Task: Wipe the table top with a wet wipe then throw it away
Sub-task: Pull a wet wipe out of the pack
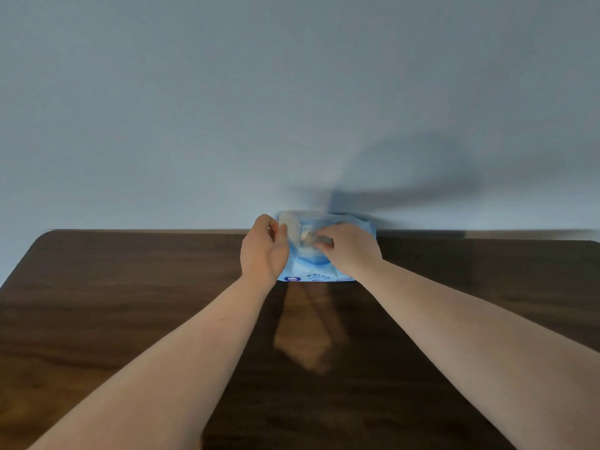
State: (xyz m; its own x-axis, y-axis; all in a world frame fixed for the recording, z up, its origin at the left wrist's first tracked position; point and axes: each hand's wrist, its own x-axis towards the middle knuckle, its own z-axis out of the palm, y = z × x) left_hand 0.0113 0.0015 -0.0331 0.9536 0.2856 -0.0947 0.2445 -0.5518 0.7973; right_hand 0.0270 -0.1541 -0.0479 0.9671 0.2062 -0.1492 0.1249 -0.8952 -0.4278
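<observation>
Lying between both hands, wipe pack at surface far edge, long axis left-right; left hand gripping flap, right hand seemingly pinching wipe, blurred

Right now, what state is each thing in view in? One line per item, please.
Wet wipe pack: lying at the table's far edge by the wall, lid flap raised.
Wet wipe: blurred; seems partly pulled out at the opening.
Left hand: fingers at the flap.
Right hand: fingers pinching at the opening.
Table top: dark wood, no wiping marks visible.
</observation>
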